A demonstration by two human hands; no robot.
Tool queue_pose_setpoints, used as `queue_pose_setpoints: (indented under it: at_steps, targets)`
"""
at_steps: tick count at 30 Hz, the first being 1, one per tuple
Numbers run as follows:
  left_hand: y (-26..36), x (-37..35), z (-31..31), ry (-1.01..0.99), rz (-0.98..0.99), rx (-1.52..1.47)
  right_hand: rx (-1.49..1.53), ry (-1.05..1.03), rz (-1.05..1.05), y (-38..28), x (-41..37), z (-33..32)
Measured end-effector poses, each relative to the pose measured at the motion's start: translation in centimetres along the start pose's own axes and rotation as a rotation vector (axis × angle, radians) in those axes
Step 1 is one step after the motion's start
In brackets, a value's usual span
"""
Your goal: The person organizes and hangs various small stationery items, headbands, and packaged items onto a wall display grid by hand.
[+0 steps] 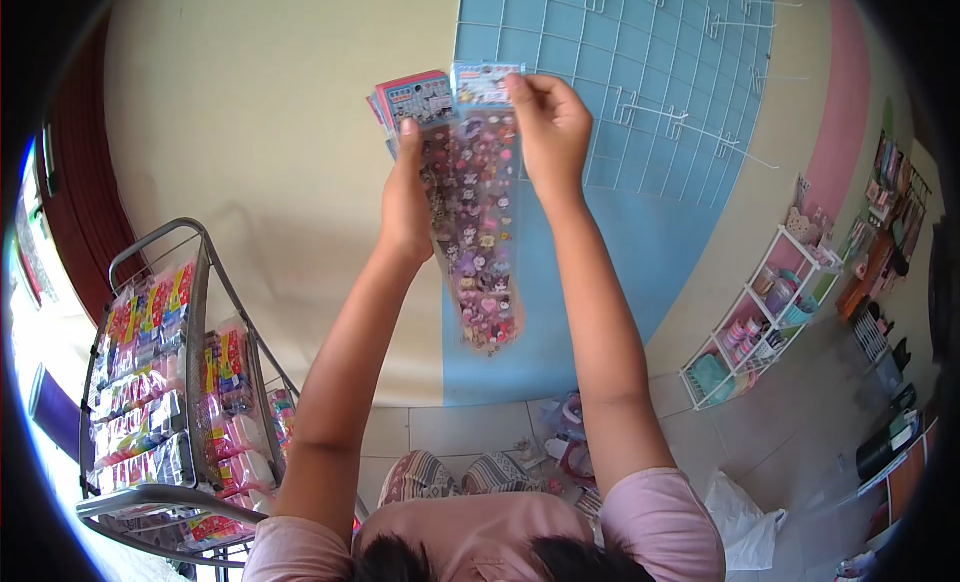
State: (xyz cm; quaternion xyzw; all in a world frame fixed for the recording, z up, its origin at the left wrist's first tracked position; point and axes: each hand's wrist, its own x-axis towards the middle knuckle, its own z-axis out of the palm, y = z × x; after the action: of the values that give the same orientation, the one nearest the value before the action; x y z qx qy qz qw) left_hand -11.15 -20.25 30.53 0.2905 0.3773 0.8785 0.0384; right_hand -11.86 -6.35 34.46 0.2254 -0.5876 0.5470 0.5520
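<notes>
The right hand [553, 137] pinches the header card of a clear sticker sheet [485, 212] between thumb and finger; the left hand [407, 207] grips a fanned stack of similar packs [418, 98] just beside it — thumb on the front. The sheet hangs upright, before the cream-and-blue wall. Behind to the right is a wire grid [640, 112] with hooks. A metal rack [188, 382] of packaged goods — perhaps clips or hair ties — stands left, a white shelf [765, 317] right.
</notes>
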Motion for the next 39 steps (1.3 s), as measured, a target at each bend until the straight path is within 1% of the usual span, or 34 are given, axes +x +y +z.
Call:
queue_pose_setpoints:
  at_steps: [2,5,8,11,14,17,20,23,24,27,29,31,34,37,39]
  targets:
    - [0.1,-0.1,-0.4,0.017,0.05,0.008,0.016,0.054,-0.002,-0.2,0.4,-0.4]
    - [-0.6,1.4,-2.7,-0.125,0.073,0.065,0.001,0.045,0.069,0.6,1.0,-0.8]
    - [-0.1,1.5,-2.5,-0.043,0.074,0.045,0.003,0.08,0.098,0.8,1.5,-1.0]
    - [0.6,1.2,-2.4,-0.034,0.108,0.046,0.054,0.082,0.137,0.8,1.8,-1.5]
    - [0.9,1.2,-2.5,0.016,0.118,0.004,-0.116,0.034,0.163,2.0,1.8,-1.4]
    - [1.3,0.9,-2.7,0.029,0.067,0.037,-0.417,0.164,0.031,4.0,1.5,-1.0]
    - [0.5,1.6,-2.8,0.039,0.105,-0.009,-0.539,0.388,-0.434,4.3,0.7,-0.3]
    - [0.1,1.5,-1.4,0.045,0.115,0.089,-0.117,-0.052,-0.05,1.4,-1.0,0.4]
    - [0.1,1.1,-0.9,0.025,0.111,0.102,-0.066,-0.172,0.013,0.8,-1.3,0.7]
    - [-0.4,0.8,-0.2,0.036,0.11,0.023,-0.096,-0.21,0.049,-0.4,-1.0,0.3]
    - [-0.3,0.2,0.1,0.011,0.116,-0.044,0.014,-0.066,0.063,-1.4,-0.3,-0.1]
    - [-0.6,0.3,-0.4,-0.027,0.151,-0.139,-0.011,-0.024,0.133,-2.0,0.3,-0.4]
    - [-0.4,0.8,-1.7,-0.077,0.17,0.037,0.013,-0.02,0.215,-1.6,0.9,-0.8]
    - [0.2,1.0,-1.5,-0.002,0.156,0.015,0.051,-0.012,0.246,-0.6,1.1,-1.4]
    - [0.6,1.2,-1.9,0.012,0.186,0.004,0.064,-0.007,0.235,0.3,1.1,-1.9]
